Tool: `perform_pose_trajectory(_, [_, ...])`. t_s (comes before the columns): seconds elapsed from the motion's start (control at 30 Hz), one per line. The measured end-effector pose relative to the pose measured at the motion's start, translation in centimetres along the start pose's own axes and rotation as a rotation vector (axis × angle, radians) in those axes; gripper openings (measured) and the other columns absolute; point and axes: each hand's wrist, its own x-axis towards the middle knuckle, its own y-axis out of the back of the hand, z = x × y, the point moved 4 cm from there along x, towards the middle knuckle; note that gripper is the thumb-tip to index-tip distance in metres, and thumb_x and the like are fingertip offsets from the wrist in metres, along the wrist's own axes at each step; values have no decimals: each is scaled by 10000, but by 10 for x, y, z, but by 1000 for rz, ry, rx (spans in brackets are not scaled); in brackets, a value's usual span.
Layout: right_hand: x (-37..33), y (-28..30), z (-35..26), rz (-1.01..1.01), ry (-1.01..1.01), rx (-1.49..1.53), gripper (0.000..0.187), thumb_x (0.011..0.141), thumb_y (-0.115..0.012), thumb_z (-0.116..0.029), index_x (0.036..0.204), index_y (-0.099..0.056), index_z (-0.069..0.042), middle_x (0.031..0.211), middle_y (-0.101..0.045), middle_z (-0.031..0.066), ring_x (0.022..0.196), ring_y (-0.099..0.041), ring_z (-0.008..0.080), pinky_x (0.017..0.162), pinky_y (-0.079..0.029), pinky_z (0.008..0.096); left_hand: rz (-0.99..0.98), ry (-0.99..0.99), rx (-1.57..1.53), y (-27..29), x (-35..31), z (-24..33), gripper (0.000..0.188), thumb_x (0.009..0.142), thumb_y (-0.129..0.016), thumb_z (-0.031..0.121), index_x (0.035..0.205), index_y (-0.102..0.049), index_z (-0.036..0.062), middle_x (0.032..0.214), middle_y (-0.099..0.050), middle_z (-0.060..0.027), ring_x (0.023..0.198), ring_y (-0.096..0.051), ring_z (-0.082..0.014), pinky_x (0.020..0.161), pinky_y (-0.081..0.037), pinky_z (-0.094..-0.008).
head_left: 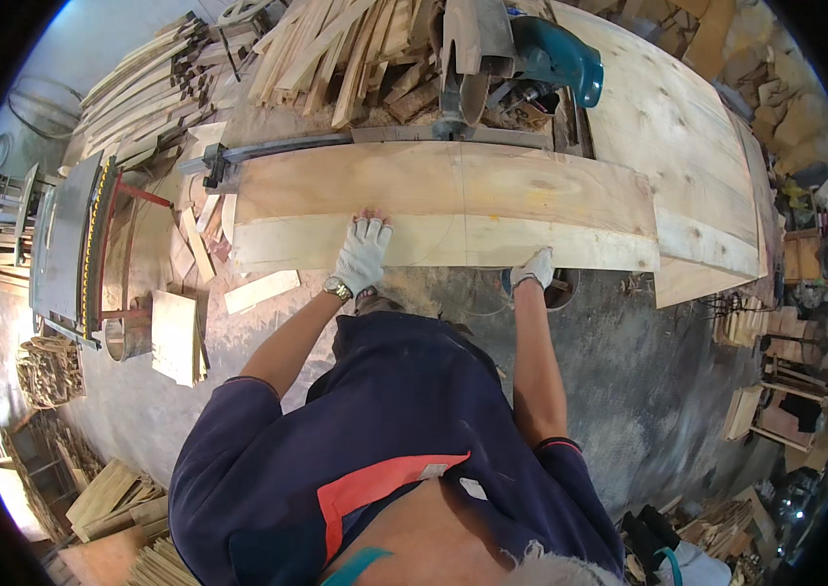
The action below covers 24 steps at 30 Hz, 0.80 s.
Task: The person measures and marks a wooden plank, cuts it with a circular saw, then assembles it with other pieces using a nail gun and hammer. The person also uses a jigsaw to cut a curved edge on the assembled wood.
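Note:
A wide pale wooden board (pixel 492 200) lies flat across a saw table, with a thin curved pencil line drawn over it. My left hand (pixel 363 252), in a white work glove with a wristwatch below it, presses flat on the board's near part, fingers spread. My right hand (pixel 534 268), also gloved, grips the board's near edge further right. Behind the board stands a saw with a teal motor housing (pixel 558 57), its blade guard (pixel 463 93) just above the board's far edge.
A metal fence rail (pixel 336 145) runs along the board's far side. Stacks of wooden slats (pixel 336 49) pile behind it. A large plywood sheet (pixel 678 137) lies to the right. Offcuts (pixel 260 290) and a metal frame (pixel 72 244) stand on the left floor.

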Motion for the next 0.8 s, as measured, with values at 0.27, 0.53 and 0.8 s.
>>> perform_pose_trajectory(0.27, [-7,1,15,1,25,114,458,1021,-568,-373,1373,-559,-81,1336,-628,96,1137,-662,284,919,-588,460,-15,34,28,2,-4,-7,721,758,-660,196,1432,-478,18,1432,-499,-225,1363,-447,-465,1167,-333,-588])
perform_pose_trajectory(0.53, [-3,-9,5,18,-15,8,479,999,-591,-381,1359,-569,-66,1285,-641,105,1102,-662,277,908,-588,448,-12,39,22,2,-3,-8,732,720,-680,174,1412,-494,27,1465,-477,-227,1398,-421,-456,1176,-329,-583])
perform_pose_trajectory(0.8, [-50,-3,-80,187,560,-784,599,1000,-580,-457,1309,-568,56,1212,-658,214,1113,-648,331,902,-559,451,-149,34,69,-1,3,-6,768,760,-666,148,1472,-434,-23,1529,-428,-261,1386,-443,-509,1143,-359,-620])
